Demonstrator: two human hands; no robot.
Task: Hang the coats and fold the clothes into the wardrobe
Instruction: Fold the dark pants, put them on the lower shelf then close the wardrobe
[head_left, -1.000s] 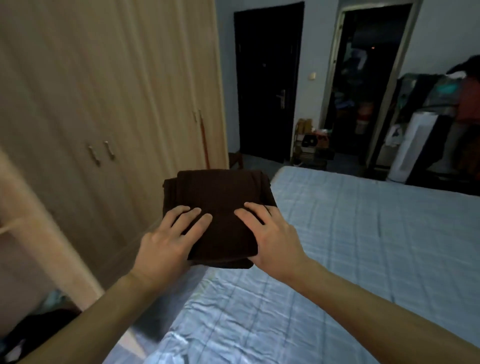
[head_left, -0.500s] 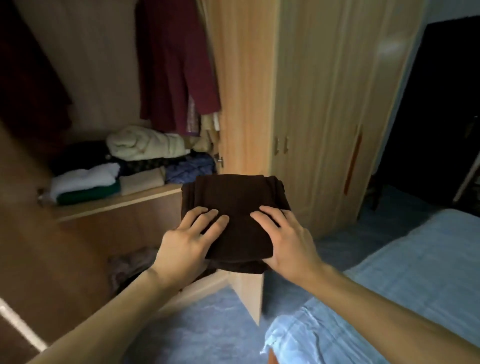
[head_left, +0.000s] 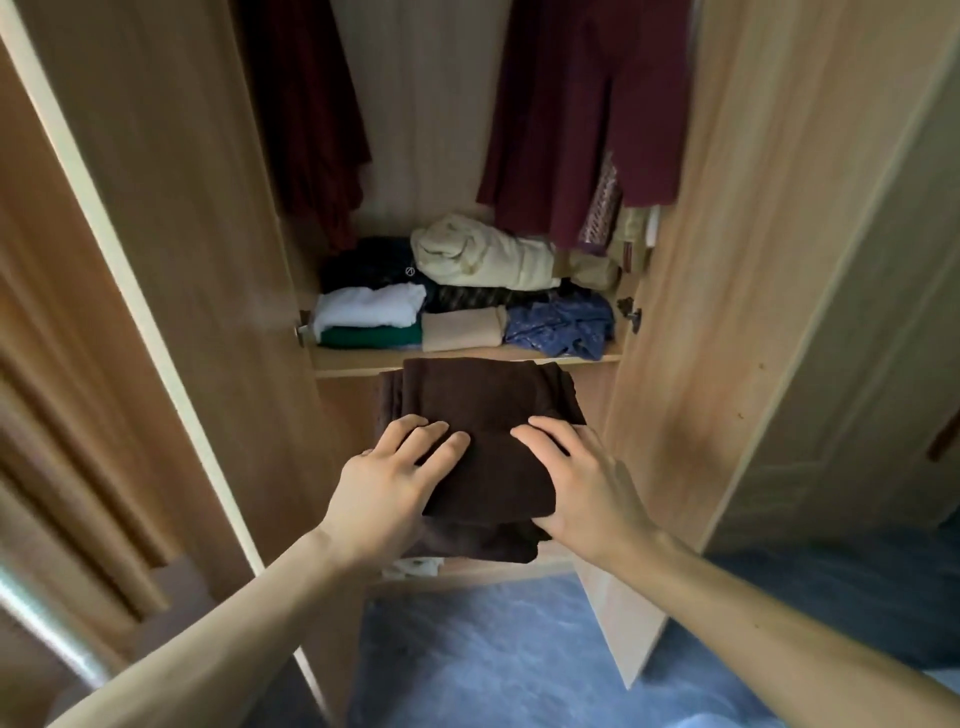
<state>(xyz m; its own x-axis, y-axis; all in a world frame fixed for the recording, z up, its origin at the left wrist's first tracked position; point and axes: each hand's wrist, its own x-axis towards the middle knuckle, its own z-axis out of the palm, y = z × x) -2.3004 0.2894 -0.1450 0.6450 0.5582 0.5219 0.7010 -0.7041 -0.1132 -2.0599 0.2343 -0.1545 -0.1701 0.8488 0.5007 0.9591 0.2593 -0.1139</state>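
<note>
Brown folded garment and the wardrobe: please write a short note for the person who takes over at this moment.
Left hand and right hand: both closed on the brown folded garment, fingers on top, held in the air in front of the open wardrobe.
Shelf: already carries folded clothes, among them a white one, a beige one and a blue one. Dark red coats hang above.
Done: garment folded and brought to the wardrobe.
Left: put it inside, probably on the shelf, then release.
</note>
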